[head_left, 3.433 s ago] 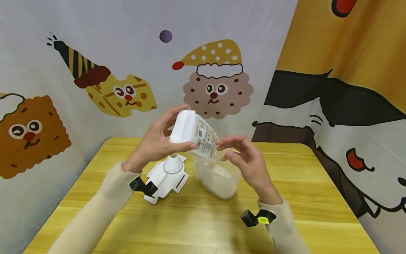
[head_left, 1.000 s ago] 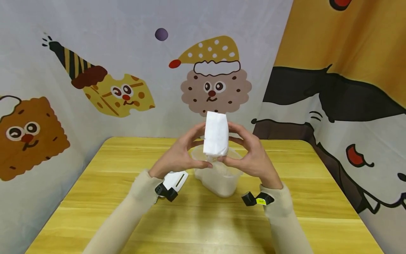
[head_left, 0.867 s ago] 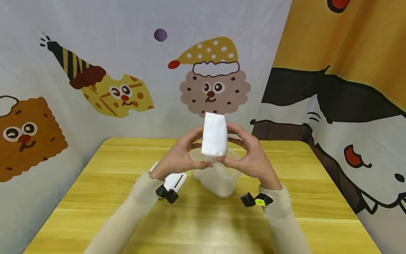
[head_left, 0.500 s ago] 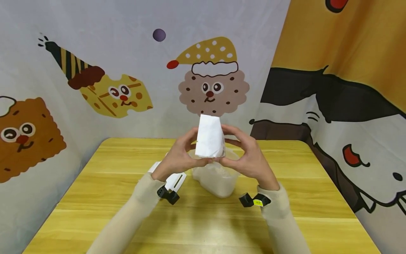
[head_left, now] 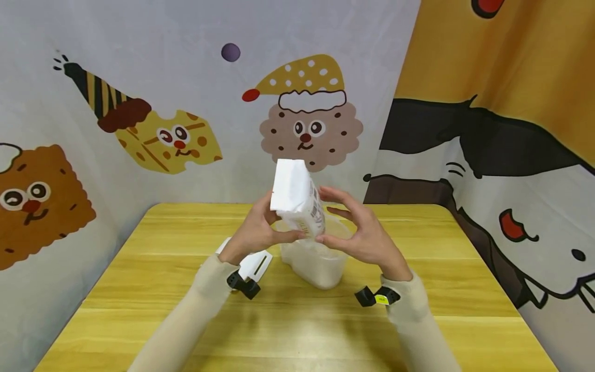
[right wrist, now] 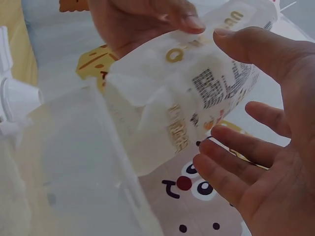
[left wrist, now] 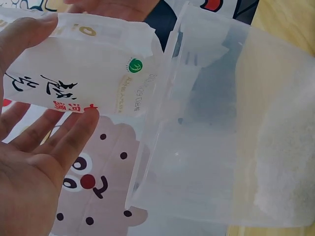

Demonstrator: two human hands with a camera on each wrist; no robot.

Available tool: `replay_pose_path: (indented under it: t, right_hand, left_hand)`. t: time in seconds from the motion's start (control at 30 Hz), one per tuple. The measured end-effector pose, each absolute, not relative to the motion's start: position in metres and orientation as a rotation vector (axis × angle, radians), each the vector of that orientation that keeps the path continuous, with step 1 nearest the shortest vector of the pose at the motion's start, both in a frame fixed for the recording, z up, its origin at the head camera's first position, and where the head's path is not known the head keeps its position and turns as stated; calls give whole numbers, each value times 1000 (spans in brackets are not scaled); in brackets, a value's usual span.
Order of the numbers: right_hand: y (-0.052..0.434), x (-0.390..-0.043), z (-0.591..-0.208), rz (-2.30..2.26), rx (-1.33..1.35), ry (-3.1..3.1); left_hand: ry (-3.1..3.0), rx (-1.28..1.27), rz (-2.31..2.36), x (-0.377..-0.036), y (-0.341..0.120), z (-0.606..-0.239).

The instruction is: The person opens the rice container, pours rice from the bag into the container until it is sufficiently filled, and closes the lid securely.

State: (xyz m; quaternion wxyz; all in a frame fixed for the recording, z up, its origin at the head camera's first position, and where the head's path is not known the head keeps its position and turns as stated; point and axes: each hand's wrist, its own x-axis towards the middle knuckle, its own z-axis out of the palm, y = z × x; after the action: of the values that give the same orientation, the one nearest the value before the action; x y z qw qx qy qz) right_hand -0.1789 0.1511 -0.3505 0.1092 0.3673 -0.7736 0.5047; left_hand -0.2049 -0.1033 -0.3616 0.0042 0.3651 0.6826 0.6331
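Both hands hold the bag [head_left: 297, 202] between them, upended over the tub [head_left: 316, 261]. My left hand [head_left: 253, 232] has its grip on the bag's left side, thumb across the near face and fingers [left wrist: 74, 135] behind it. My right hand [head_left: 360, 235] pinches the bag's lower edge with the thumb while the other fingers [right wrist: 236, 147] stay spread and loosely bent beside it. From the head view the bag tilts, its flat white bottom up and left, its printed mouth down at the tub's rim. The tub is clear plastic and stands on the worktop [head_left: 297, 330], with white grains piled inside. Just left of the tub, partly hidden behind my left wrist, lies a white lid [head_left: 253, 261]. Cartoon curtains [head_left: 176, 139] close off the back and sides.
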Motion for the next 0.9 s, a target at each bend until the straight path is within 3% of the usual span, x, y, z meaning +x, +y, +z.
replay_pose_path:
  t: [0.43,0.9]
  right_hand:
    - [170,-179,-372,1320,985,-2435]
    - [193,-182,-420,1393,867,-2557]
  left_hand:
    - [2108,1148,2051,-208,-113,-363]
    - [2231,1067,2033,-209,-125,-355]
